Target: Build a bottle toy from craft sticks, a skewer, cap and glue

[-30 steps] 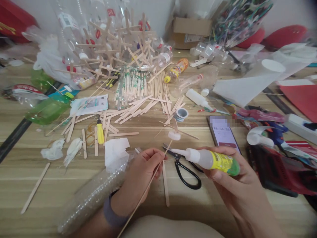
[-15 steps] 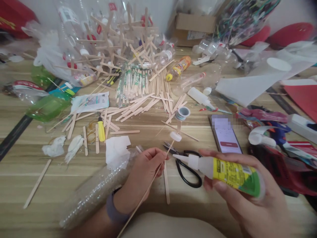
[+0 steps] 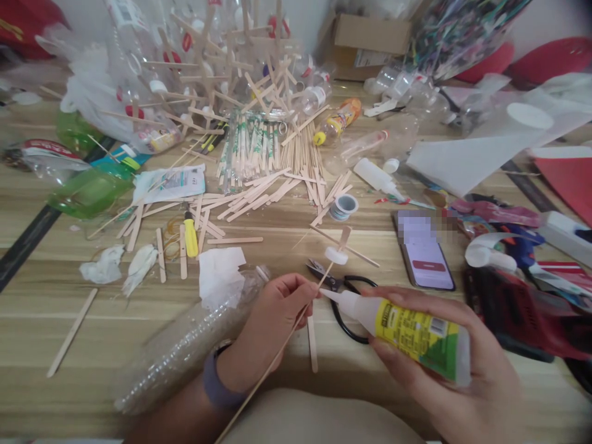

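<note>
Between thumb and fingers, my left hand pinches a long thin wooden stick. A white bottle cap sits near the stick's upper end, with a short flat wooden piece above it. My right hand is wrapped round a glue bottle with a yellow and green label. The bottle lies tilted, its nozzle pointing left at the stick, close beside my left fingertips. Black-handled scissors lie on the table behind the nozzle, partly hidden by the bottle and right hand.
A clear plastic bottle lies left of my left arm. Farther back are loose craft sticks, a spool and a yellow screwdriver. A phone and a red-and-black tool lie to the right.
My right hand has brought the glue bottle slightly left, its nozzle nearer the stick and my left fingers. The cap and stick tip have shifted a little right.
</note>
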Motion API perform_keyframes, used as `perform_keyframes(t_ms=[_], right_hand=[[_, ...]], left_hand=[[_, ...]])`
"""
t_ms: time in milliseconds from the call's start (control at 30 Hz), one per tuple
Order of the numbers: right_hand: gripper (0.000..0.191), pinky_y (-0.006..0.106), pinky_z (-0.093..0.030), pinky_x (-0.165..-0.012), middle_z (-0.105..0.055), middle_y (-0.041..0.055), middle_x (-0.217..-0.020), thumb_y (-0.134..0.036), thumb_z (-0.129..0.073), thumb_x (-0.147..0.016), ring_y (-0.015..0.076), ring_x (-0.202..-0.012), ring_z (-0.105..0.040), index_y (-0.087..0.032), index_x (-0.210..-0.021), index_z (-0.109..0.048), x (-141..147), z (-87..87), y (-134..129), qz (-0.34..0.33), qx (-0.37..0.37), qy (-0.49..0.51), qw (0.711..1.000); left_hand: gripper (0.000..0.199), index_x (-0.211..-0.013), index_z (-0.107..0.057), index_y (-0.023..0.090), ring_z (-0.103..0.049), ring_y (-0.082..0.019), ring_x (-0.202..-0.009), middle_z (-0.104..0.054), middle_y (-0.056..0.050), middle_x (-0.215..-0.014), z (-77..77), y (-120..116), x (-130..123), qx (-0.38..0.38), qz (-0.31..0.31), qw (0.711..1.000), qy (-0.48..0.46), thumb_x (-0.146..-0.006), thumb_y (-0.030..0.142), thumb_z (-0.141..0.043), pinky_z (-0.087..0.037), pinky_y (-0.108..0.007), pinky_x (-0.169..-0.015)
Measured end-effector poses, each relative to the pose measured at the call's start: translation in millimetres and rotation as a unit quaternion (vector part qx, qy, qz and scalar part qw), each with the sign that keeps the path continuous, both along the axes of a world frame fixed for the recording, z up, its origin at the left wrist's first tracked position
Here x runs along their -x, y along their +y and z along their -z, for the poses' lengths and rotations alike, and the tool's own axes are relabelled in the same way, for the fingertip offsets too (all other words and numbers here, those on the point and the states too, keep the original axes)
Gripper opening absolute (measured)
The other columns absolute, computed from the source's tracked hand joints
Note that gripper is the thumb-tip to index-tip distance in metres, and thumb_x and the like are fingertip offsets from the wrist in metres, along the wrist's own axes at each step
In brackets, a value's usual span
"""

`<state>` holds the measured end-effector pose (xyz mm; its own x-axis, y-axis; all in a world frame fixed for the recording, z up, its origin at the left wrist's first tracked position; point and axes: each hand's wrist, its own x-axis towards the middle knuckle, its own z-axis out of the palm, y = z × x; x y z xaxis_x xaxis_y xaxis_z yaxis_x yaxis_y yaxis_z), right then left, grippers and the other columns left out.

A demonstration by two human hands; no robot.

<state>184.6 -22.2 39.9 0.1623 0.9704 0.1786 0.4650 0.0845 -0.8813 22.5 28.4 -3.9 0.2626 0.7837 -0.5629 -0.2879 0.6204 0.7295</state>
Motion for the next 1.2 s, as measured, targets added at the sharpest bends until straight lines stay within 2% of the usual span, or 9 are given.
perform_keyframes(t_ms=[167,367,667,900,1033,1133,1200], right_hand=[[0.027,0.044,-0.057,-0.085,-0.072,0.0027,-0.103,-0.03,-0.073,-0.076,0.0291,-0.1,-0.068,-0.034,-0.099,-0.061,0.3,0.3,0.2,0.005,0.007,0.005,1.0],[0.028,0.045,-0.056,-0.085,-0.072,0.003,-0.103,-0.029,-0.072,-0.076,0.0297,-0.1,-0.068,-0.035,-0.1,-0.06,0.4,-0.8,-0.6,0.005,0.011,-0.005,1.0],[0.034,0.041,-0.056,-0.078,-0.072,0.0021,-0.101,-0.021,-0.072,-0.074,0.0259,-0.092,-0.069,-0.034,-0.102,-0.06,2.0,-3.6,-0.3,-0.033,-0.046,-0.041,0.998],[0.035,0.041,-0.055,-0.079,-0.071,0.0026,-0.1,-0.018,-0.072,-0.074,0.0255,-0.09,-0.068,-0.034,-0.102,-0.058,2.4,-4.9,-0.6,-0.037,-0.054,-0.048,0.997],[0.032,0.041,-0.055,-0.078,-0.07,0.0032,-0.098,-0.022,-0.07,-0.075,0.0261,-0.089,-0.068,-0.034,-0.102,-0.059,-0.6,-4.8,2.3,-0.056,-0.049,-0.057,0.996],[0.03,0.037,-0.056,-0.077,-0.069,0.0025,-0.099,-0.024,-0.07,-0.076,0.0248,-0.091,-0.068,-0.034,-0.103,-0.06,-1.8,-4.4,5.4,-0.079,-0.047,-0.083,0.992],[0.029,0.036,-0.056,-0.079,-0.07,0.0021,-0.1,-0.025,-0.07,-0.077,0.024,-0.092,-0.068,-0.033,-0.102,-0.06,-0.4,-4.3,5.9,-0.071,-0.044,-0.092,0.992]], left_hand=[[0.023,-0.065,-0.061,0.016,-0.029,-0.004,-0.041,-0.042,0.009,-0.044,0.9,-1.1,0.2,0.001,0.006,1.0,-0.012,-0.071,0.037,-0.067,-0.018,-0.021,-0.042],[0.025,-0.067,-0.061,0.014,-0.03,-0.004,-0.041,-0.044,0.008,-0.045,0.7,-1.4,-0.2,0.001,0.008,1.0,-0.025,-0.071,0.038,-0.069,-0.018,-0.02,-0.043],[0.034,-0.071,-0.063,0.014,-0.034,-0.005,-0.045,-0.049,0.005,-0.052,-4.3,-2.5,-0.6,-0.01,0.012,1.0,-0.003,-0.07,0.047,-0.07,-0.02,-0.02,-0.044],[0.022,-0.071,-0.064,0.016,-0.035,-0.006,-0.046,-0.05,0.005,-0.052,-6.7,-4.1,-1.1,-0.022,0.018,0.999,0.021,-0.069,0.037,-0.068,-0.022,-0.021,-0.044],[0.022,-0.071,-0.064,0.016,-0.035,-0.006,-0.046,-0.049,0.006,-0.051,-5.4,-5.5,-2.2,-0.034,0.03,0.999,0.027,-0.07,0.037,-0.066,-0.021,-0.021,-0.044],[0.022,-0.072,-0.065,0.016,-0.033,-0.006,-0.044,-0.048,0.006,-0.05,-5.3,-6.0,-3.0,-0.023,0.037,0.999,0.014,-0.069,0.038,-0.067,-0.02,-0.021,-0.044],[0.023,-0.072,-0.065,0.015,-0.033,-0.006,-0.044,-0.048,0.006,-0.05,-5.9,-5.7,-3.0,-0.012,0.032,0.999,0.008,-0.068,0.038,-0.068,-0.02,-0.021,-0.044]])
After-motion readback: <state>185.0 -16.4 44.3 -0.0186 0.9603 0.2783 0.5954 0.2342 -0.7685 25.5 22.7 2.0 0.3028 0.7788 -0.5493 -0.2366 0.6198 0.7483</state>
